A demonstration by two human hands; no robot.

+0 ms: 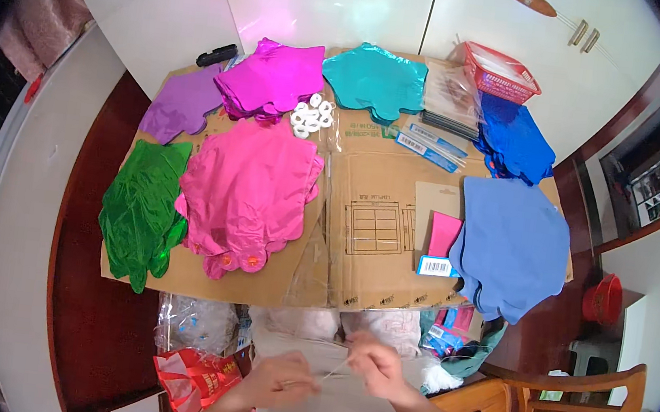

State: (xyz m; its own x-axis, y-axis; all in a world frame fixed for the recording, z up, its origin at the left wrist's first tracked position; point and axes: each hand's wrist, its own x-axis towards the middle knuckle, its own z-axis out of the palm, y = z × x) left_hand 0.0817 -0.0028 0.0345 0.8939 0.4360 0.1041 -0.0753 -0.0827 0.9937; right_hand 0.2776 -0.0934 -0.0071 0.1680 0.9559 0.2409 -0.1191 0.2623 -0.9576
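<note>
Close in front of my body, below the table's near edge, my left hand (286,380) and my right hand (377,366) are both closed. A thin white string (334,370) runs slantwise between their fingers. Motion blurs the left fingers somewhat. Beyond my hands, a cardboard-covered table (371,272) holds flat, scalloped foil pieces that look like uninflated balloons. A large pink one (254,193) lies nearest, left of the middle, with a green stack (142,213) beside it. On the right lies a greyish-blue stack (513,243). Neither hand touches these.
Farther back lie purple (183,104), magenta (271,77), teal (377,81) and dark blue (517,138) foil stacks. White rings (312,116) sit among them. A red basket (501,72) stands at the back right. A wooden chair (567,408) and a red bag (196,382) flank me.
</note>
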